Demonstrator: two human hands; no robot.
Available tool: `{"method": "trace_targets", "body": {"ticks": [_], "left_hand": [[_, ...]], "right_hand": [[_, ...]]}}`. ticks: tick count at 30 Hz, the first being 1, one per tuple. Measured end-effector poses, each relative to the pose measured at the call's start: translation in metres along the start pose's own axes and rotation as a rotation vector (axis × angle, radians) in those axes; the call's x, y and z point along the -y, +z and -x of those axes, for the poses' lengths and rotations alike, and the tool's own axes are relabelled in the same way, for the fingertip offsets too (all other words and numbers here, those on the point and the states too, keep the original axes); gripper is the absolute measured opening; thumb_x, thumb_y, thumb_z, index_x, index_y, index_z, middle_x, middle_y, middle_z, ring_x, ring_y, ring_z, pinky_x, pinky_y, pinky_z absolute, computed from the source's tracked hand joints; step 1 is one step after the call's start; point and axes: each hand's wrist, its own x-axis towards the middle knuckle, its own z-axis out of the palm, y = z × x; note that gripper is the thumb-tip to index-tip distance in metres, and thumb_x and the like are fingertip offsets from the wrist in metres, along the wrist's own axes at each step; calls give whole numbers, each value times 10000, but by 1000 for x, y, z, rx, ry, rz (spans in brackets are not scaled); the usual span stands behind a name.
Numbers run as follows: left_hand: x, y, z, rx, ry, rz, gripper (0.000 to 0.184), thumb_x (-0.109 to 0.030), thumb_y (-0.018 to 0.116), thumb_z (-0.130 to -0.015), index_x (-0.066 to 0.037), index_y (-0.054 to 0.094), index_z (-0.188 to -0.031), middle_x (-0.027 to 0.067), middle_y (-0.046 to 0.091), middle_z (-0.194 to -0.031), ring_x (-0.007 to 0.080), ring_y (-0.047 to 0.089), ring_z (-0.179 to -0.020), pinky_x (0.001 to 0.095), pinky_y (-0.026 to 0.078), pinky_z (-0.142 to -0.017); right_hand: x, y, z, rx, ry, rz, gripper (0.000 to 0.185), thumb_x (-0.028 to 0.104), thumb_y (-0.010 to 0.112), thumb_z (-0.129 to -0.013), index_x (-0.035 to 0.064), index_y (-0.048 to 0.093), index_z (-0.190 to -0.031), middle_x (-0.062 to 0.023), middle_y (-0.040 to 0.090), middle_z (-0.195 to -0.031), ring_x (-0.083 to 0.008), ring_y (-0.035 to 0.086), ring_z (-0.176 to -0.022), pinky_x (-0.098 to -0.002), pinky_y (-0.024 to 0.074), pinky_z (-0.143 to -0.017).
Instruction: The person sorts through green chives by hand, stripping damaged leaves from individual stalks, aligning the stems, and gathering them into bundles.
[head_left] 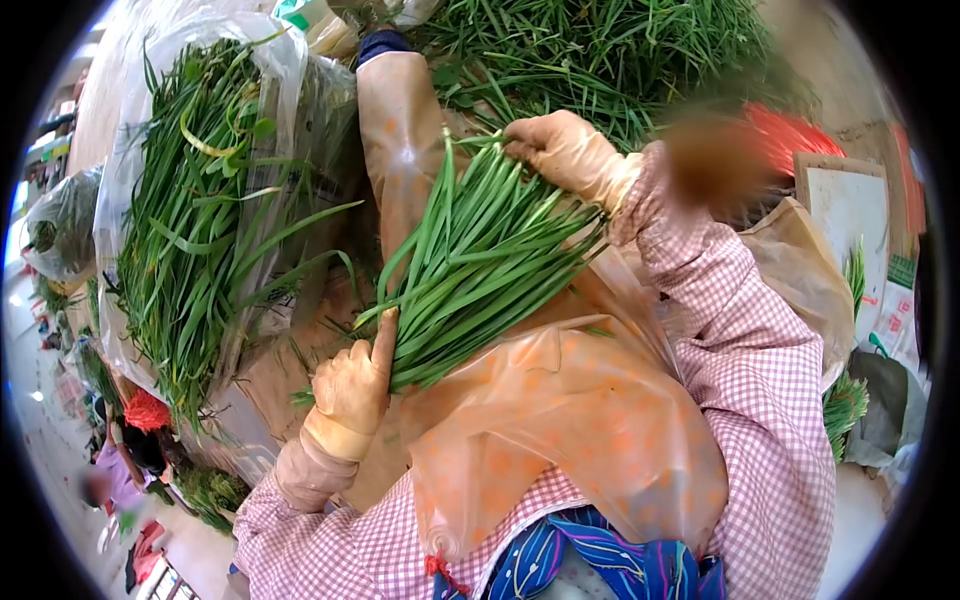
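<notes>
A loose bundle of garlic chives [490,255], long flat green leaves with pale stem ends, lies across my lap on a clear plastic apron [560,400] with orange dots. My right hand [565,150], in a pale rubber glove, is closed on the stem ends at the top of the bundle. At the lower left edge of the leaves is my left hand [350,385], gloved too. Its index finger lies straight against the bundle while the other visible fingers are curled; the thumb is hidden.
To my left, a clear plastic bag [285,110] holds more chives [190,230]. A big pile of loose greens [600,50] lies ahead. Red ties [790,135] and a white board [845,215] are at the right. Farther left, a person in purple [120,475] appears.
</notes>
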Motion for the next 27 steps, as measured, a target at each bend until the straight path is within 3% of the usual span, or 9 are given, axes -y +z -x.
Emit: {"method": "trace_targets", "body": {"ticks": [2, 3, 4, 6, 12, 16, 20, 22, 27], "left_hand": [[0, 2, -2, -14, 9, -5, 883, -64, 633, -635, -50, 280, -1444, 93, 522, -689, 275, 567, -564, 387, 463, -497], [1, 4, -2, -13, 2, 5, 883, -64, 633, -635, -50, 280, -1444, 93, 522, -689, 275, 567, -564, 387, 463, -497], [2, 6, -1, -46, 17, -10, 825, -82, 608, -665, -67, 306, -1433, 78, 517, -666, 254, 567, -530, 371, 465, -458], [3, 8, -2, -76, 19, -23, 769, -100, 583, -695, -85, 333, -1422, 63, 511, -643, 233, 567, -496, 354, 467, -418], [-4, -5, -2, -53, 5, 38, 858, -163, 639, -656, -71, 296, -1438, 75, 522, -685, 242, 571, -534, 375, 470, -448], [-6, -10, 1, -29, -15, 17, 930, -181, 657, -631, -73, 247, -1458, 85, 526, -694, 248, 576, -556, 377, 473, -461], [-2, -1, 6, -126, -56, 90, 936, -133, 636, -637, -80, 214, -1472, 75, 515, -690, 242, 555, -541, 372, 463, -455], [-1, 9, 5, -207, -55, 137, 936, -118, 627, -642, -84, 203, -1476, 71, 509, -685, 239, 544, -533, 371, 460, -453], [-1, 7, 8, -146, -14, 184, 870, -156, 667, -664, -197, 309, -1456, 83, 460, -650, 254, 519, -539, 388, 436, -481]], "right_hand": [[-21, -8, -3, -175, 118, -219, 196, 192, 563, -922, 55, 671, -1011, -32, 649, -754, -124, 518, -610, -277, 455, -588], [-32, -23, -3, -285, 208, -356, 212, 120, 579, -873, 24, 661, -1044, -129, 676, -980, -217, 616, -861, -313, 499, -814], [-52, -36, -5, -418, 368, -383, 247, 149, 567, -881, 21, 645, -1078, -144, 669, -1012, -239, 621, -904, -329, 490, -836], [-71, -69, 0, -72, 491, 417, 461, 297, 583, -873, 53, 526, -1260, -175, 602, -1164, -320, 565, -1090, -373, 442, -955], [59, -12, 30, -33, -530, 232, 667, 413, 709, -732, 129, 475, -1288, -158, 505, -1243, -348, 401, -1264, -493, 277, -1075], [86, 51, 27, 144, -617, 324, 415, 345, 699, -764, 134, 586, -1103, -141, 454, -1312, -338, 369, -1276, -551, 190, -1078], [75, 62, 25, -18, -704, -57, 231, 263, 656, -826, 82, 618, -964, -133, 599, -1049, -337, 546, -1057, -488, 367, -983], [76, 63, 30, -59, -377, -793, 224, 267, 601, -902, 47, 578, -936, -87, 635, -885, -236, 624, -840, -314, 492, -760], [55, -5, 23, -267, 4, -1348, 302, 350, 470, -970, 67, 532, -886, 31, 414, -530, -102, 334, -397, -275, 324, -409]]}}
